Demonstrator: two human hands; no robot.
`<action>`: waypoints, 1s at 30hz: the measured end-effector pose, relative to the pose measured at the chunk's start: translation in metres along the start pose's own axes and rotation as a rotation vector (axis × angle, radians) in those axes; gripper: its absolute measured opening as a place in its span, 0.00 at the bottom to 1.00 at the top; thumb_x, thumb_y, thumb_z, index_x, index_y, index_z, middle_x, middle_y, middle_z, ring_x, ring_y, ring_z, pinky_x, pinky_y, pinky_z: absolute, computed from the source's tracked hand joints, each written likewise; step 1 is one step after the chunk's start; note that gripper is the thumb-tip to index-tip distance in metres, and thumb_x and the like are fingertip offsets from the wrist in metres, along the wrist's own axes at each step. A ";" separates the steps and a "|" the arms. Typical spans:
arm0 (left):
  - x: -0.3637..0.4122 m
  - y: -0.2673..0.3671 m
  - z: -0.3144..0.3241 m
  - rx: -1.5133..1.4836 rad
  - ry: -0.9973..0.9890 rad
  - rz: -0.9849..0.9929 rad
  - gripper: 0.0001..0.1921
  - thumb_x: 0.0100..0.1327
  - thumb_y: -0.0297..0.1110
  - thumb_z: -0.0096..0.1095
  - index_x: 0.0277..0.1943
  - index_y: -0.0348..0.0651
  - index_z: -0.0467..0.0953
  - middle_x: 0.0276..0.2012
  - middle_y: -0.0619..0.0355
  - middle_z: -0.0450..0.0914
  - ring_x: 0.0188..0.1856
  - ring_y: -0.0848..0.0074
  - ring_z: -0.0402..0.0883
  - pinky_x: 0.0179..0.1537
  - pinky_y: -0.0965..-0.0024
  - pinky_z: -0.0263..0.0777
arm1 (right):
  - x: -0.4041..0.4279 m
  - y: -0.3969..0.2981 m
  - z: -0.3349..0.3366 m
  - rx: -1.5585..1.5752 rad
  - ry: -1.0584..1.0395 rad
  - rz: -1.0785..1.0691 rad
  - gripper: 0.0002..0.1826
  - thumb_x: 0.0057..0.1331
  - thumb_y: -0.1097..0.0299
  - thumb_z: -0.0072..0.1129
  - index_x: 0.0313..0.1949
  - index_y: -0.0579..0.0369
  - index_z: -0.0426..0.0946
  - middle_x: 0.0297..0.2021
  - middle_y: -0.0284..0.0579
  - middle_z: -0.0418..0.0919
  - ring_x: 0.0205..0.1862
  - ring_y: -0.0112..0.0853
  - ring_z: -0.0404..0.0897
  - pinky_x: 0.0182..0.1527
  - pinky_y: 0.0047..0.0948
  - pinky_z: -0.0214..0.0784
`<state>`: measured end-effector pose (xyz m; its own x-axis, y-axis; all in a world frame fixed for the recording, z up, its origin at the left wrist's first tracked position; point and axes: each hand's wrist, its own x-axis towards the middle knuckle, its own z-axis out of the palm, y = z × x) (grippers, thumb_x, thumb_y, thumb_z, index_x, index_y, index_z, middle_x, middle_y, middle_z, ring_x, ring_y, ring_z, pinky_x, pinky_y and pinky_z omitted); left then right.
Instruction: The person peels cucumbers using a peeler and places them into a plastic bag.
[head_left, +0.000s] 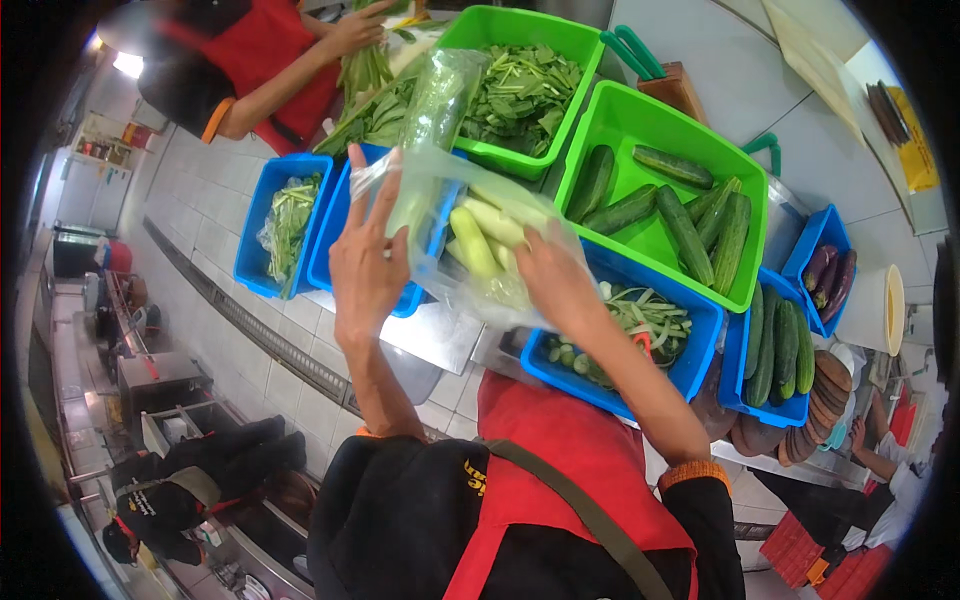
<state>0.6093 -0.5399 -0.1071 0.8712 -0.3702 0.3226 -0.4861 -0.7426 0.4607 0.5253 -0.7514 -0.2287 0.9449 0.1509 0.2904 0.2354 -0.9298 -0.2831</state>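
Observation:
My left hand (367, 270) holds the rim of a clear plastic bag (442, 169) with its fingers spread, the film stretched over the fingertips. Several pale green peeled cucumbers (474, 244) lie inside the bag. At the bag's right side, my right hand (559, 277) has its fingers curled around the end of one peeled cucumber, the fingertips partly hidden. Under my right forearm stands a blue bin (536, 364) with green peelings (652, 319) and cut pieces. A long plastic-wrapped bundle (442, 97) lies just beyond my left fingertips.
Unpeeled cucumbers (682, 232) lie in a green bin (652, 112), with more in a blue bin (776, 416). Another green bin (517, 22) holds chopped leaves. Purple eggplants (829, 277) sit far right. A co-worker's hand (360, 30) holds leafy stalks. Green-handled knives (634, 52) stand in a block.

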 end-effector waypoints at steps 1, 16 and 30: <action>-0.001 -0.003 -0.002 0.002 -0.026 -0.023 0.43 0.55 0.14 0.65 0.74 0.55 0.63 0.76 0.51 0.56 0.49 0.60 0.86 0.35 0.71 0.83 | -0.007 -0.006 -0.006 -0.004 0.002 0.000 0.14 0.59 0.72 0.63 0.43 0.66 0.74 0.45 0.60 0.76 0.46 0.54 0.79 0.50 0.46 0.73; 0.010 0.015 0.008 -0.049 0.096 0.180 0.38 0.59 0.14 0.61 0.72 0.51 0.67 0.72 0.49 0.65 0.35 0.72 0.84 0.28 0.75 0.76 | 0.042 -0.059 0.027 0.306 -0.221 0.244 0.26 0.60 0.61 0.66 0.51 0.65 0.69 0.35 0.57 0.81 0.41 0.51 0.83 0.41 0.50 0.75; 0.019 0.004 0.004 -0.076 0.098 0.260 0.31 0.61 0.19 0.65 0.69 0.35 0.68 0.62 0.41 0.76 0.31 0.72 0.87 0.33 0.72 0.79 | 0.036 -0.054 0.058 -0.047 -0.108 0.117 0.15 0.56 0.72 0.62 0.42 0.55 0.70 0.31 0.49 0.82 0.34 0.40 0.84 0.30 0.36 0.70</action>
<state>0.6246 -0.5519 -0.1027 0.7072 -0.4844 0.5150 -0.6997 -0.5843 0.4112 0.5599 -0.6759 -0.2557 0.9849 0.0732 0.1569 0.1134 -0.9574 -0.2655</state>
